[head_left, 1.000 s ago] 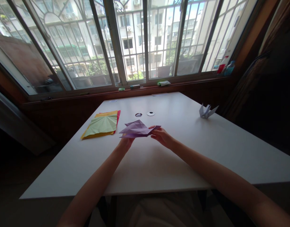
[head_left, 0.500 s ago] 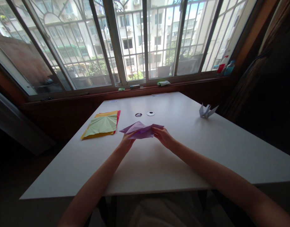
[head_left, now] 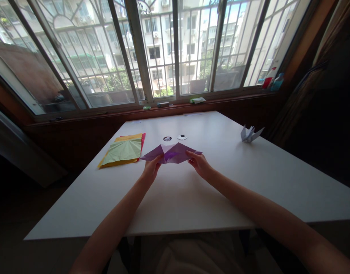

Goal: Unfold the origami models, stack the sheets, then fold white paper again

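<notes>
The person's left hand (head_left: 150, 170) and right hand (head_left: 200, 164) are each pinching one lower edge of the single purple folded paper (head_left: 171, 153), holding it spread between the fingertips, just above the white table (head_left: 192, 198). Pulling the two sides apart unevenly is likely to tear the thin sheet at its centre crease or push the folds out of line. Just beyond the fingertips two small round marks (head_left: 175, 137) are showing; out past the left fingers one stack of coloured sheets (head_left: 122, 150) is lying, and far off from the right fingers one white paper crane (head_left: 250, 134) is sitting.
</notes>
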A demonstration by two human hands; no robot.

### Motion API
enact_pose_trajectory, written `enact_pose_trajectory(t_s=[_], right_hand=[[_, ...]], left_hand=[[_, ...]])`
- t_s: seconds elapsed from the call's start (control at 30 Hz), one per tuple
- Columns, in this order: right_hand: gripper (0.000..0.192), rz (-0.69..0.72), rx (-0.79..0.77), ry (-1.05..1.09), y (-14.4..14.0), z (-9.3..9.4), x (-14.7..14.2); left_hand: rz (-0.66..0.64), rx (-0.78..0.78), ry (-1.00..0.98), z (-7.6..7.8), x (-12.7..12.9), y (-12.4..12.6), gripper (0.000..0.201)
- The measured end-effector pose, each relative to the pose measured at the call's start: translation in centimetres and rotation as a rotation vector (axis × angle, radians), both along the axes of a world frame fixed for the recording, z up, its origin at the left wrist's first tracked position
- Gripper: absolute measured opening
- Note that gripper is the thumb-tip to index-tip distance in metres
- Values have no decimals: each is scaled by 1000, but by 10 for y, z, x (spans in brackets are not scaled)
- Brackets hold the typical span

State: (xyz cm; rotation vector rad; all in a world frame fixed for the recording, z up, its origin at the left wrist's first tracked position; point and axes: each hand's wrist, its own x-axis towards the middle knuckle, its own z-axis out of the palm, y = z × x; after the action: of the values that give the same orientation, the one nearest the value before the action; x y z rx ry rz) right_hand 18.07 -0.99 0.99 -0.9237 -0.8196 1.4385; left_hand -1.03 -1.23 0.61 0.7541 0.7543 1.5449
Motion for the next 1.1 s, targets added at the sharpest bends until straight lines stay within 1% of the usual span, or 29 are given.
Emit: enact_pose_trajectory(t_s=[0.1, 0.37, 0.5, 0.6, 0.73, 0.87, 1.1], right_hand=[[19, -30, -2, 3, -1, 2, 0], [19, -88, -23, 7, 2, 0, 1], [16, -130, -32, 38, 4, -1, 3], [16, -162, -38, 51, 6, -3, 4], [19, -216, -57, 67, 8, -4, 6], [19, -285, -98, 68, 9, -3, 6], [15, -325, -131, 15, 8, -1, 8]], left_hand=[[30, -25, -3, 0, -2, 1, 34], [55, -57, -40, 0, -4, 4, 27], [89, -109, -92, 1, -5, 4, 14], [155, -164, -114, 2, -7, 5, 4], [234, -181, -114, 1, -8, 7, 11], [253, -182, -90, 0, -8, 7, 17], [298, -205, -37, -1, -10, 7, 19]])
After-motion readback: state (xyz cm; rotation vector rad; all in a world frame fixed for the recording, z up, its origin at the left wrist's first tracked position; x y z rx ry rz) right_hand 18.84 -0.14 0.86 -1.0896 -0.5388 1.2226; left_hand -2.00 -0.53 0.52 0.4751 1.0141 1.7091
